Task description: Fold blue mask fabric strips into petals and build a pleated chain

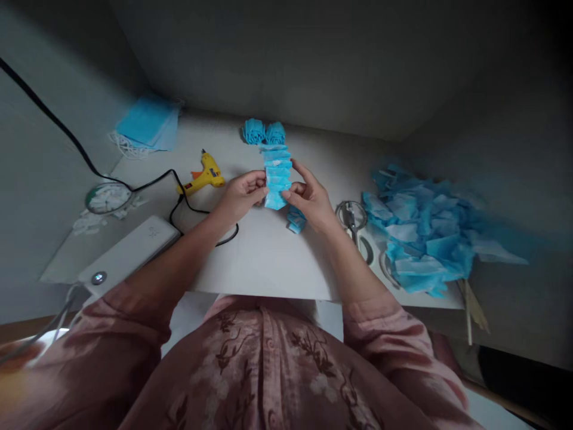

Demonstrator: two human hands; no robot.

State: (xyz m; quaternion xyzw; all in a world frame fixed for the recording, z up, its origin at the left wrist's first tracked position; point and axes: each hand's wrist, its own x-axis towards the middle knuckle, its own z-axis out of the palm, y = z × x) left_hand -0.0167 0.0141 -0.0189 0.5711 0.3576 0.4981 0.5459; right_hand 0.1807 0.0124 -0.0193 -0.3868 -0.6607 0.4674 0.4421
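Observation:
A pleated strip of light blue mask fabric [277, 173] runs away from me over the middle of the white table. Its near left edge is pinched between the thumb and fingers of my left hand [244, 194]. On the opposite edge, my right hand [311, 197] grips it with the thumb on top. Just past the strip's far end sit two rolled blue fabric flowers, one at left [254, 131] and one at right [275, 133]. A small folded blue piece [296, 220] lies under my right hand, partly hidden by it.
A yellow glue gun [206, 173] with a black cord lies left of my hands. Further left are a white power bank [134, 254], a dish of white bits [107, 198] and stacked blue masks [150, 125]. Scissors [351, 218] and a heap of blue scraps [425, 230] lie at right.

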